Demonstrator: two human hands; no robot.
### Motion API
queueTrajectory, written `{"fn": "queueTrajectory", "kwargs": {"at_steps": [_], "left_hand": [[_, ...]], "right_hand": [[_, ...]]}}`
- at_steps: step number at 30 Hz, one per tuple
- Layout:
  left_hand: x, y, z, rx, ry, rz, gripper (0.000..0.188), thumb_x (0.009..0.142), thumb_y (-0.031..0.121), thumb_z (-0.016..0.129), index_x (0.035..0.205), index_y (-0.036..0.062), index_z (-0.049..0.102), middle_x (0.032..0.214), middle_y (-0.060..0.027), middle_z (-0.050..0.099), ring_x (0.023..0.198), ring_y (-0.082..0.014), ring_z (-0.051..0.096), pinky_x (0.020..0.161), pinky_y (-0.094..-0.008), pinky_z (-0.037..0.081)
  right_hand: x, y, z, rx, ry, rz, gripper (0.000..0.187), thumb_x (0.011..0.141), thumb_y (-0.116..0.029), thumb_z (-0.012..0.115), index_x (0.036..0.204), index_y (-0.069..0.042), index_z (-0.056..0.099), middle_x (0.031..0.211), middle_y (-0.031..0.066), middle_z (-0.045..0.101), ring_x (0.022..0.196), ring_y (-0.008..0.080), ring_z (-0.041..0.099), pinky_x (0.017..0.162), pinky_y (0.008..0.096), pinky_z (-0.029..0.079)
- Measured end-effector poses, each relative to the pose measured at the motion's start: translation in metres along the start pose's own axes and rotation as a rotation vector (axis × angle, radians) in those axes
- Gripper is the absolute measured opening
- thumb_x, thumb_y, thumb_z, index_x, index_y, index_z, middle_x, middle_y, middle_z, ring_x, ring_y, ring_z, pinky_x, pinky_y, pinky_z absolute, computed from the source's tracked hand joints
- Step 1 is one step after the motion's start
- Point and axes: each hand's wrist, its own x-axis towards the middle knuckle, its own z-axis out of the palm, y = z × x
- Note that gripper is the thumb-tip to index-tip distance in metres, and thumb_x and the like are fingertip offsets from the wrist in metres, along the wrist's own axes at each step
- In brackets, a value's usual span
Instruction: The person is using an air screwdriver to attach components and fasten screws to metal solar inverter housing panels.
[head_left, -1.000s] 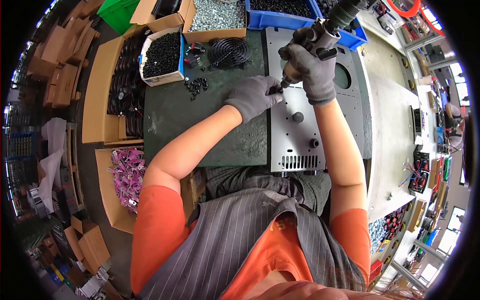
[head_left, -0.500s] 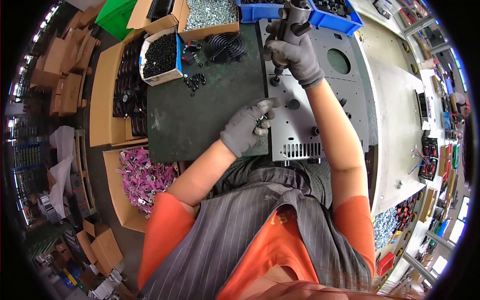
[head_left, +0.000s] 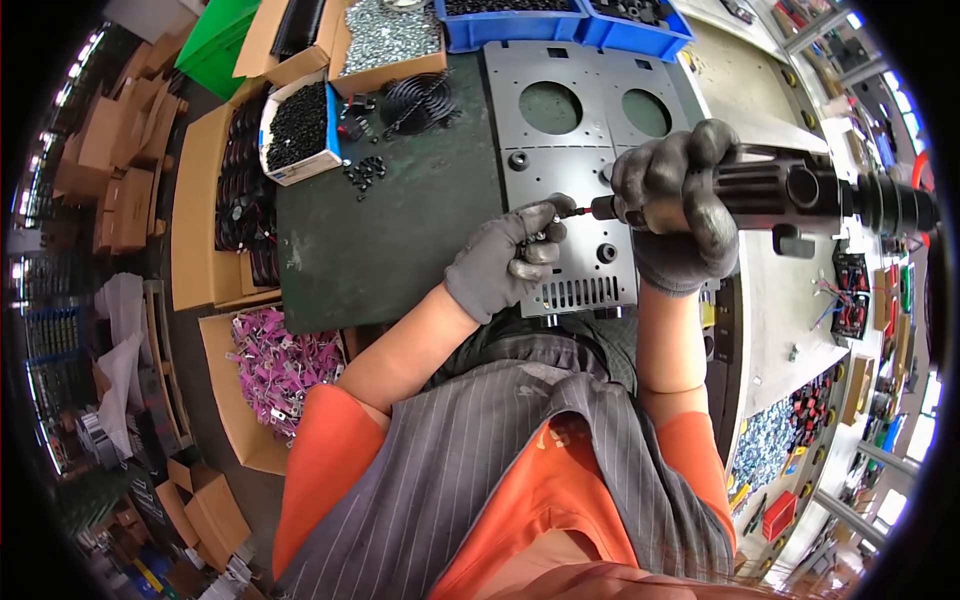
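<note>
My right hand [head_left: 680, 205], in a worn grey glove, is wrapped round a black power screwdriver [head_left: 775, 195] held sideways above the panel. Its bit points left and meets the fingertips of my left hand [head_left: 500, 260]. That hand, gloved too, is curled closed with small shiny screws [head_left: 548, 236] partly showing between the fingers; how many is hidden. Beneath both hands lies a grey sheet-metal panel [head_left: 555, 170] with two large round holes and a row of slots. Round black feet [head_left: 607, 254] stand on it, one of them at its left edge [head_left: 518, 160].
On the dark green tabletop [head_left: 400, 240] lie loose black screws [head_left: 365, 175] and a black fan guard [head_left: 420, 103]. Boxes of black screws [head_left: 300, 130] and silver screws [head_left: 390, 40] stand behind, beside blue bins [head_left: 515, 28]. A carton of purple-and-silver parts [head_left: 285, 370] sits at the left.
My right hand has swung the screwdriver from upright over a foot on the panel to sideways, its bit now at my left fingertips. My head view has shifted somewhat right.
</note>
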Motion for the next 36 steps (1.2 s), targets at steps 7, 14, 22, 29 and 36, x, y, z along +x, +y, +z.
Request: {"fn": "queueTrajectory", "kwargs": {"at_steps": [7, 14, 22, 29, 36], "left_hand": [[0.015, -0.019, 0.017, 0.040, -0.075, -0.095, 0.024, 0.097, 0.017, 0.043, 0.111, 0.0016, 0.054, 0.076, -0.0014, 0.051, 0.055, -0.0021, 0.036, 0.038, -0.0133, 0.030], [0.038, -0.002, 0.027, 0.610, -0.046, -0.194, 0.028, 0.096, 0.027, 0.048, 0.112, 0.0064, 0.058, 0.079, -0.0005, 0.055, 0.058, -0.0069, 0.046, 0.043, -0.0171, 0.038], [0.105, 0.022, 0.046, 2.411, 0.152, 0.301, 0.035, 0.083, 0.038, 0.062, 0.112, 0.0185, 0.064, 0.100, -0.0102, 0.064, 0.092, -0.0280, 0.062, 0.080, -0.0375, 0.048], [0.132, 0.046, 0.041, 2.270, 0.360, 0.291, 0.033, 0.086, 0.038, 0.059, 0.111, 0.0174, 0.063, 0.097, -0.0097, 0.065, 0.089, -0.0273, 0.062, 0.077, -0.0372, 0.047], [0.119, 0.046, 0.035, 2.294, 0.226, 0.218, 0.032, 0.084, 0.033, 0.061, 0.113, 0.0225, 0.062, 0.095, -0.0111, 0.064, 0.087, -0.0293, 0.062, 0.077, -0.0390, 0.047]], "right_hand": [[-0.013, -0.026, -0.016, -0.014, -0.106, -0.051, 0.034, 0.073, -0.015, 0.063, 0.096, -0.013, 0.039, 0.072, 0.0045, 0.052, 0.054, 0.0169, 0.051, 0.052, 0.0316, 0.042], [-0.021, -0.045, -0.052, 0.090, 0.162, -0.097, 0.038, 0.078, -0.021, 0.059, 0.110, -0.007, 0.045, 0.083, 0.0072, 0.056, 0.071, 0.0205, 0.054, 0.067, 0.0351, 0.045], [-0.001, -0.034, -0.098, -0.110, 0.345, -0.066, 0.037, 0.081, -0.019, 0.055, 0.114, -0.005, 0.046, 0.082, 0.0078, 0.055, 0.077, 0.0224, 0.053, 0.074, 0.0369, 0.042], [0.018, -0.022, -0.098, -0.274, 0.452, -0.012, 0.039, 0.076, -0.015, 0.056, 0.109, 0.001, 0.043, 0.076, 0.0144, 0.054, 0.067, 0.0254, 0.060, 0.046, 0.0315, 0.051], [0.039, -0.009, -0.094, -0.384, 0.462, 0.014, 0.037, 0.075, -0.012, 0.060, 0.106, 0.002, 0.045, 0.073, 0.0138, 0.057, 0.062, 0.0238, 0.060, 0.046, 0.0290, 0.048]]}}
